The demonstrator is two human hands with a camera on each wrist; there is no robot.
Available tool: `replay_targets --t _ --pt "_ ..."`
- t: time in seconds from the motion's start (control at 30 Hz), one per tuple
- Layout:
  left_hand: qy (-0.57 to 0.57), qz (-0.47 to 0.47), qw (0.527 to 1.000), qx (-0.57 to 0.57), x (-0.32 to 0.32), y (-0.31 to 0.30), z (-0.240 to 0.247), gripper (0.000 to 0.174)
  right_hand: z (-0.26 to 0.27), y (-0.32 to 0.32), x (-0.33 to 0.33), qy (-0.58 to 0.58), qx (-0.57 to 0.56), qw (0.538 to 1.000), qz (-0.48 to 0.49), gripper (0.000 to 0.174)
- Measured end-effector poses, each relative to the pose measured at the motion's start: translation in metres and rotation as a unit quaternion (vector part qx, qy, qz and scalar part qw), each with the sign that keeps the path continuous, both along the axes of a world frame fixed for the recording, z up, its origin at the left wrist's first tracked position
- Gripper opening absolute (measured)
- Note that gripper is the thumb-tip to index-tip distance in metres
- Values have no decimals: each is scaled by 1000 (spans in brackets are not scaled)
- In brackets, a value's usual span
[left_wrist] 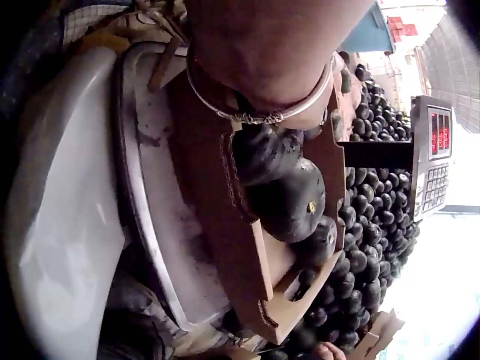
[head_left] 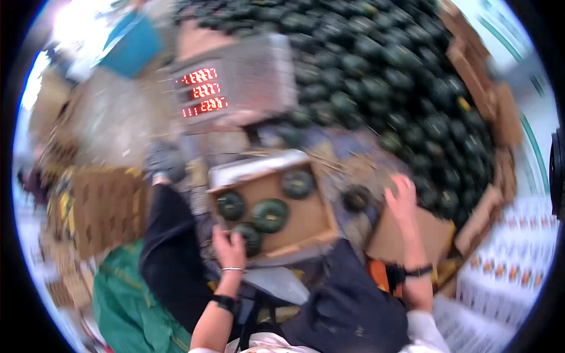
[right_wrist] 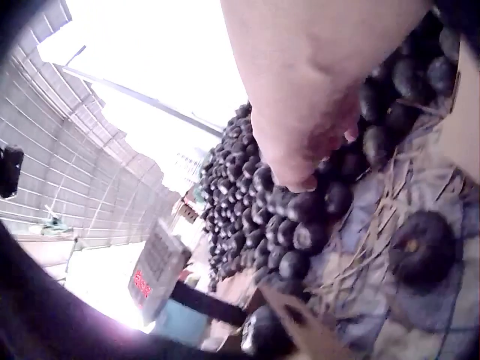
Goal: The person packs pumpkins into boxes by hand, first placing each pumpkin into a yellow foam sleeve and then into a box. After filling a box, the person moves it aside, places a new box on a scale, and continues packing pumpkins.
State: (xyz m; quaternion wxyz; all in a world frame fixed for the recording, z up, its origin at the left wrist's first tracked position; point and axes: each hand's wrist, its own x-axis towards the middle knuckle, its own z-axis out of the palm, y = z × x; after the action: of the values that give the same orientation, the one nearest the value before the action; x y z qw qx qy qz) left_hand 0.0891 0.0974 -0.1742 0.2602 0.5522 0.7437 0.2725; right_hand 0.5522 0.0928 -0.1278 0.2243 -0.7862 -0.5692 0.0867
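Several dark green kabocha squashes lie in a shallow cardboard box between the person's legs. The box sits on the metal platform of a scale. My left hand is at the box's near left side, right by the nearest squash; its fingers are blurred in the head view and hidden behind the wrist in the left wrist view, so I cannot tell its hold. Out to the right, my right hand reaches toward the squash pile, fingers loose, holding nothing. A single squash lies left of it.
The scale's display with red digits stands beyond the box. Cardboard sheets edge the pile at right, and a cardboard piece lies under the right forearm. Stacked cartons, a green sack and a blue bin are at left.
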Motion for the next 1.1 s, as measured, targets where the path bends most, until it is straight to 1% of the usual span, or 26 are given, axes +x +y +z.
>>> replay_targets --t 0.07,0.13,0.2,0.23,0.27,0.33,0.4,0.47,0.53,0.6,0.63,0.7,0.73,0.77,0.83,0.87,0.9,0.93,0.97,1.03,1.07,1.1 --pt "-124 61 989 -60 4 4 4 58 -23 -11 49 -42 -61 996 -45 38" --pt "-112 50 991 -49 -5 0 -9 57 -30 -13 86 -88 -99 985 -111 40" --pt "-30 -15 999 -19 -9 -1 -8 55 -27 -1 120 -118 -133 969 -169 50" --pt "-37 -10 998 -40 -5 0 -2 54 -31 8 134 -168 -107 964 -179 55" --pt "-16 -4 1000 -16 -8 -1 -9 54 -35 19 149 -218 -78 955 -186 61" --pt "-39 33 998 -44 -2 1 -3 53 -33 50 181 -271 12 946 -177 69" --pt "-5 17 999 -48 -11 1 -9 53 -35 84 211 -256 82 952 -148 73" --pt "15 13 999 -39 -11 0 -11 53 -43 115 232 -244 31 953 -177 79" --pt "13 22 999 -28 0 2 -5 53 -26 135 228 -166 -97 948 -253 84" --pt "36 26 999 -25 -5 2 -10 53 -26 143 227 -177 -117 934 -288 86" --pt "27 27 999 -15 -8 2 -14 54 -24 142 227 -175 -124 933 -290 84" --pt "13 31 999 -19 -7 1 -14 54 -19 138 227 -136 -135 945 -266 86" --pt "19 30 999 -20 -9 2 -14 54 -17 133 225 -108 -138 952 -252 87" --pt "57 7 998 -19 -11 3 -11 53 -14 126 223 -126 -137 954 -236 82" --pt "33 18 999 -13 -9 7 -13 53 0 118 238 -173 -130 946 -243 69" --pt "23 28 999 -14 -9 4 -13 53 0 110 257 -336 -68 898 -274 61" --pt "55 14 998 -14 -15 1 -16 53 23 96 267 -378 -90 879 -277 61" --pt "90 -4 996 -15 -25 3 -19 53 32 80 284 -331 -131 885 -299 63" --pt "79 -9 997 -10 -29 2 -22 51 20 65 330 -236 -220 898 -300 67" --pt "-4 104 992 -73 14 9 3 49 23 56 339 -236 -247 884 -319 74" --pt "-7 86 996 -25 4 7 -10 48 30 58 320 -233 -260 884 -312 78" --pt "16 61 998 -28 2 8 -8 49 30 56 312 -216 -264 896 -285 77"
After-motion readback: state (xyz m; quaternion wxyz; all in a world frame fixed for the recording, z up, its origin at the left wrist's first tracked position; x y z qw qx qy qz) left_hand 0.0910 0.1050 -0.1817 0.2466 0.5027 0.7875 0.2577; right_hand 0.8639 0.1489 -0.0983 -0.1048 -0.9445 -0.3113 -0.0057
